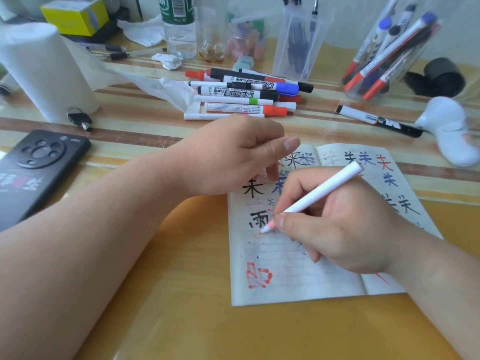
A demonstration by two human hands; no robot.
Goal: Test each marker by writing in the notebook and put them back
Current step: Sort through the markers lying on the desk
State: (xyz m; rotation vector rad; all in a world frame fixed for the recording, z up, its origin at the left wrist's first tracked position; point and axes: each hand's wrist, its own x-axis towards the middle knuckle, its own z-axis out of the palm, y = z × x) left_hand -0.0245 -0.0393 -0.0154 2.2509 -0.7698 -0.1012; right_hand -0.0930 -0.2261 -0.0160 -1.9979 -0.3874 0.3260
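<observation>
An open notebook (293,276) lies on the table, its pages covered with black, blue and red marker writing. My right hand (345,229) grips a slim white marker (319,190) with a pink tip, and the tip touches the left page. My left hand (233,154) rests on the notebook's top left corner with curled fingers; whether it holds a cap I cannot tell. A pile of several markers (246,94) lies beyond my left hand. A clear holder (389,48) at the back right has several more markers standing in it.
A black phone (39,165) lies at the left by a paper towel roll (44,68) and keys (79,118). A lone black-and-white marker (376,120) lies near a white object (449,131) at the right. A water bottle (179,24) and a clear pen box (298,40) stand at the back.
</observation>
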